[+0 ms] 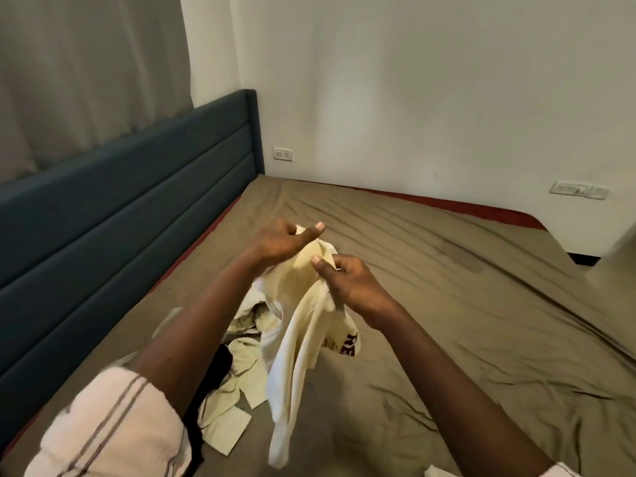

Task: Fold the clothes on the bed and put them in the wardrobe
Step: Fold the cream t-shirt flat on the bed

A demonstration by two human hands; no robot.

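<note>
Fingers (315,232) of my left hand (282,241) and right hand (354,287) pinch the upper edge of a cream, soft cotton shirt with dark lettering (303,332), held up over the brown-sheeted bed (447,304), nearer its headboard edge. Light, limp, not slippery, I'd say; grip at the shoulders. Long axis hangs vertical, loose end pointing down toward me.

The garment (303,297) is cream with dark maroon lettering. The bed (464,304) wears an olive-brown sheet edged in red. The headboard (120,201) is dark teal, the curtain (86,70) grey, the sleeve (113,428) pale pink with brown stripes.
</note>
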